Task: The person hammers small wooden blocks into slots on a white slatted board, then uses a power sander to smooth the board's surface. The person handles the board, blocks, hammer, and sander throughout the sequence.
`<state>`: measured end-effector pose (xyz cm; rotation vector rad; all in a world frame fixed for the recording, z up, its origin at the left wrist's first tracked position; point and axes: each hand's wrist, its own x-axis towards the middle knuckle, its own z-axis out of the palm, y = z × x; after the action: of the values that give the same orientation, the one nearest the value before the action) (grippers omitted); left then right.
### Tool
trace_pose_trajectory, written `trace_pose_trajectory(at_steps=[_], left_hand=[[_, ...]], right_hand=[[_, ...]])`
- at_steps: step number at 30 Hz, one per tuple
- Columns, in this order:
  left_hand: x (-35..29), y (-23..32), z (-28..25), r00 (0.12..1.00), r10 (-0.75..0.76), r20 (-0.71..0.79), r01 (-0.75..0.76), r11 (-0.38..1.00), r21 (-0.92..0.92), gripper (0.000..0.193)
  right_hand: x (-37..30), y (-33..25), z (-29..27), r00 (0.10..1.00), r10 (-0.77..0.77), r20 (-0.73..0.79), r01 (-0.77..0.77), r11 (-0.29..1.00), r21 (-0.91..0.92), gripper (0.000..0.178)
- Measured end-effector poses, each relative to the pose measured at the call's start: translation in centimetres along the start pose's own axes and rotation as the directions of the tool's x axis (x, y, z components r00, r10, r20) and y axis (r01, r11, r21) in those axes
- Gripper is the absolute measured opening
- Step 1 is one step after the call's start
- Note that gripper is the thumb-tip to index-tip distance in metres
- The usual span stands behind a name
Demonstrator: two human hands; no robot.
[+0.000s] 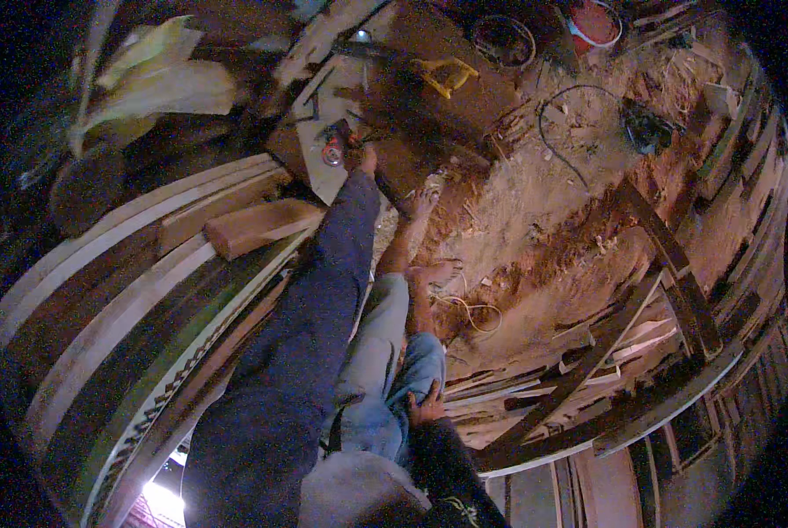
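Note:
My left arm reaches far forward, and my left hand is closed at the dark rear end of a small red-and-black tool with a round part on its side. Dim light hides most of its fingers. The tool rests on a pale board, beside a wide brown wooden panel. My right hand lies on my bent knee in blue jeans, its fingers apart and holding nothing. My bare feet are on the ground between the panel and my knees.
Long boards are stacked at the left, with a short wooden block on top. A yellow frame-like piece lies on the panel. Buckets stand at the back. A dark cable crosses sawdust-strewn ground; timber pieces lie at the right.

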<state>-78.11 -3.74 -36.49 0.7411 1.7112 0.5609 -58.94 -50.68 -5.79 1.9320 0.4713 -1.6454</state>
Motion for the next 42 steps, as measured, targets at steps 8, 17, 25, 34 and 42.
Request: trace_pose_trajectory(at_steps=[8, 17, 25, 34, 42], left_hand=[[6.4, -1.0, 1.4, 0.996, 0.071, -0.059, -0.07, 0.997, 0.016, 0.035], [6.7, 0.3, 2.3, 0.991, 0.114, -0.069, -0.106, 0.987, 0.117, 0.035], [3.6, 3.7, 2.7, 0.988, 0.151, -0.034, -0.14, 0.965, 0.22, 0.035], [-2.1, 4.8, 2.6, 0.958, 0.26, 0.123, -0.287, 0.898, 0.335, 0.035], [-12.7, 0.6, 1.7, 0.844, 0.072, 0.532, -0.34, 0.838, 0.426, 0.035]], right_hand=[[0.8, 0.4, 0.0, 0.991, -0.091, -0.094, 0.092, 0.996, 0.012, 0.098], [1.9, 1.4, 1.6, 0.998, -0.024, -0.064, 0.027, 0.999, 0.041, 0.1], [1.6, 1.6, 1.7, 0.999, 0.008, 0.044, -0.012, 0.996, 0.088, 0.098], [0.3, 3.1, 2.7, 0.955, -0.052, -0.293, 0.154, 0.928, 0.338, 0.076], [-3.2, 10.8, 6.2, 0.801, 0.247, -0.546, 0.388, 0.481, 0.786, 0.047]])
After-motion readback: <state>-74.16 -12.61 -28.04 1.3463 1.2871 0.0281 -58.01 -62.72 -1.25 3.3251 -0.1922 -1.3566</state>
